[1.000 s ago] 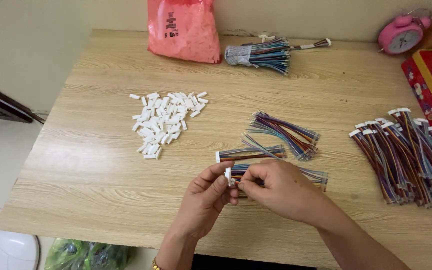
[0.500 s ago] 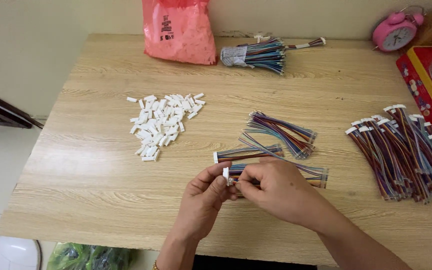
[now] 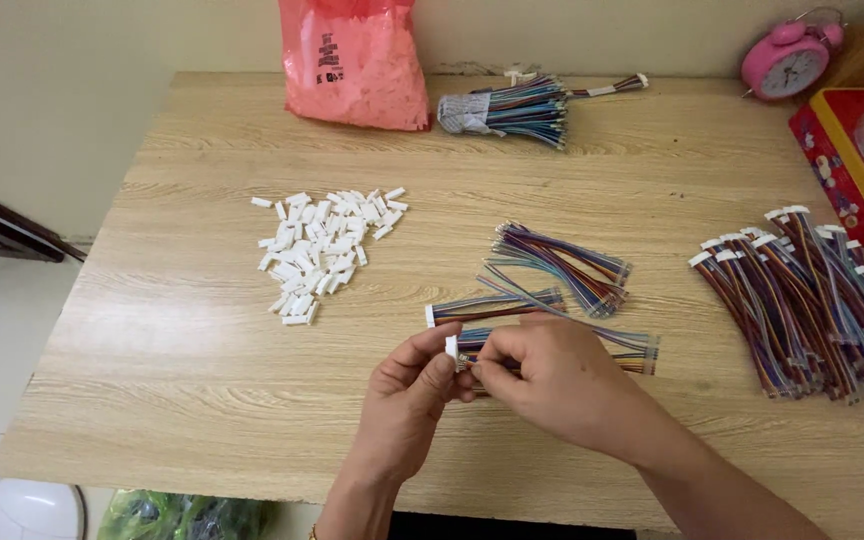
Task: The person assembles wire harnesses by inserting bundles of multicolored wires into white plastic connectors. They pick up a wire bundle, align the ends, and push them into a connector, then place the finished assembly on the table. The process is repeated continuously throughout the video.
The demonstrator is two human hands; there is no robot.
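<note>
Over the last second little shifted: left hand (image 3: 407, 395) stayed pinched shut on the white connector (image 3: 451, 347), right hand (image 3: 552, 375) stayed closed on the wire bundle (image 3: 627, 350), low above the table (image 3: 172, 380).

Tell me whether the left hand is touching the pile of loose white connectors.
Apart. The head view shows the left hand pinching a white connector on a wire bundle, with bare table between it and the white connector pile.

two bare forearms, no sleeves; left hand (image 3: 404, 400) and right hand (image 3: 552, 375) ringless.
</note>
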